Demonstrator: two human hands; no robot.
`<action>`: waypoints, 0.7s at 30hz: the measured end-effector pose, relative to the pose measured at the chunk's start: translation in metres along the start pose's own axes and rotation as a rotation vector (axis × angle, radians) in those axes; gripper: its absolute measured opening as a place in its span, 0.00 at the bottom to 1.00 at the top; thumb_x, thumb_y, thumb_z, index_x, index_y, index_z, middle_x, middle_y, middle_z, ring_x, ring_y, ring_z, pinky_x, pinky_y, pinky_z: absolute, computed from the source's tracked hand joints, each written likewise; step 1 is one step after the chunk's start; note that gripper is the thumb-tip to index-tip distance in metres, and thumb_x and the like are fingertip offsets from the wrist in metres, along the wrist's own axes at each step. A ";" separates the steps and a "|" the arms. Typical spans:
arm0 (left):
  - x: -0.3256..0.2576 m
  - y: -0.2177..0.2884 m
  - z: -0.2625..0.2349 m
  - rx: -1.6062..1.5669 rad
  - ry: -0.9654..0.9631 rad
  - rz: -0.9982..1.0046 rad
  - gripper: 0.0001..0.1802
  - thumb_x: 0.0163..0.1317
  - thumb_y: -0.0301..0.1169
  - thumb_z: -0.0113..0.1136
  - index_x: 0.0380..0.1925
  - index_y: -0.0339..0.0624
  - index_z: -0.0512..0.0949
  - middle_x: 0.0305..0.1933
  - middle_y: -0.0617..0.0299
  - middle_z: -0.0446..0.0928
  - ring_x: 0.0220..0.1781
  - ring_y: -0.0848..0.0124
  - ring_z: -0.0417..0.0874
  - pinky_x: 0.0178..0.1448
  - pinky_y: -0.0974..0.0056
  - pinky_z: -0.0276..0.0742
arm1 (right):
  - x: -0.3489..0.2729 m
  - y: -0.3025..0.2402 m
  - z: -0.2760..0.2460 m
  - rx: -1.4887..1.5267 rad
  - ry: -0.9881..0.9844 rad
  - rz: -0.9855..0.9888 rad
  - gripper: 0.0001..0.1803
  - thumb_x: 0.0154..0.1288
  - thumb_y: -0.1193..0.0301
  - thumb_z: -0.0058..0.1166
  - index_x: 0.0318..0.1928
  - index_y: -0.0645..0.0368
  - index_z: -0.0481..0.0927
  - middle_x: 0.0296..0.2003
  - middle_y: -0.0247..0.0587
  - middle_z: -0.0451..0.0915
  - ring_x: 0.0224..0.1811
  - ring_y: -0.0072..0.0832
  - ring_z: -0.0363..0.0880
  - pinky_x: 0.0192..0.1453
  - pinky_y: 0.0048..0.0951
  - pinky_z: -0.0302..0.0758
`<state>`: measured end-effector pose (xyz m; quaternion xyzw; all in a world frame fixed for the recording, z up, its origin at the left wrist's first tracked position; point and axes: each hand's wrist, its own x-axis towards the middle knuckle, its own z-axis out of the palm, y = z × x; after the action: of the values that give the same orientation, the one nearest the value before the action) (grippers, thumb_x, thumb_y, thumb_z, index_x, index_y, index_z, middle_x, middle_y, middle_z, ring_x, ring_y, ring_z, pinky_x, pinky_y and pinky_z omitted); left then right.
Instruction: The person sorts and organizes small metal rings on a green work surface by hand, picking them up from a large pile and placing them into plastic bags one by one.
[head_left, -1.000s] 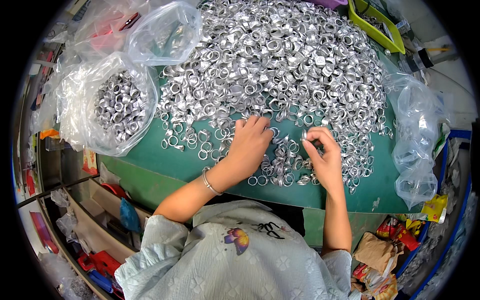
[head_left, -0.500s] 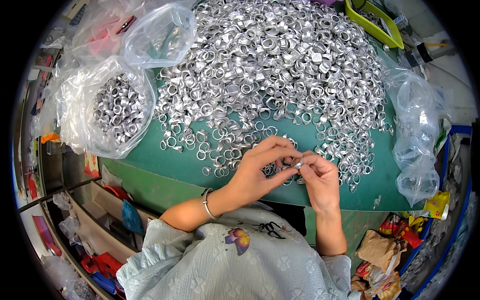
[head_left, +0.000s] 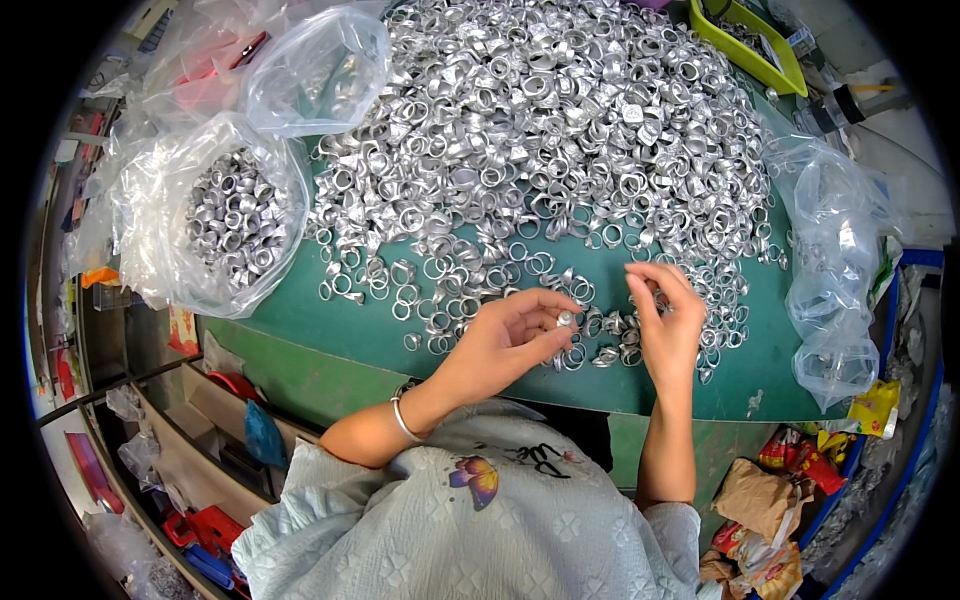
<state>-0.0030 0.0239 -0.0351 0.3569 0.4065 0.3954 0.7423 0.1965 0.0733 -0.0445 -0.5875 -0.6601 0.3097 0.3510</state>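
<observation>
Pinching a small silver metal ring (head_left: pixel 566 318) between thumb and fingers, my left hand (head_left: pixel 505 340) hovers over the green tabletop (head_left: pixel 330 318); my right hand (head_left: pixel 665 318), fingers loosely curled, touches the loose rings (head_left: pixel 540 120) heaped beside it.

Left hand (head_left: pixel 510 340) pinches metal ring (head_left: pixel 566 319); right hand (head_left: pixel 665 315) touches ring pile (head_left: pixel 540 130).

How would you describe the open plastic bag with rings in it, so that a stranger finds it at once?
Start at the green table covered by a large heap of silver rings. Go to its left edge, far from both hands. There sits the clear plastic bag, mouth rolled open and filled with rings; the clear bag behind it looks nearly empty.
</observation>
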 end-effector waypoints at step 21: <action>0.003 -0.003 0.014 0.151 0.103 0.293 0.19 0.58 0.14 0.54 0.51 0.31 0.74 0.54 0.52 0.72 0.51 0.68 0.77 0.52 0.68 0.78 | -0.032 -0.019 0.011 0.822 -0.280 0.207 0.05 0.60 0.83 0.54 0.38 0.67 0.79 0.36 0.37 0.77 0.38 0.20 0.74 0.42 0.20 0.70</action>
<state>0.0115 0.0228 -0.0330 0.4462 0.4161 0.4856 0.6261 0.1787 0.0390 -0.0387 -0.4148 -0.4609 0.6564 0.4298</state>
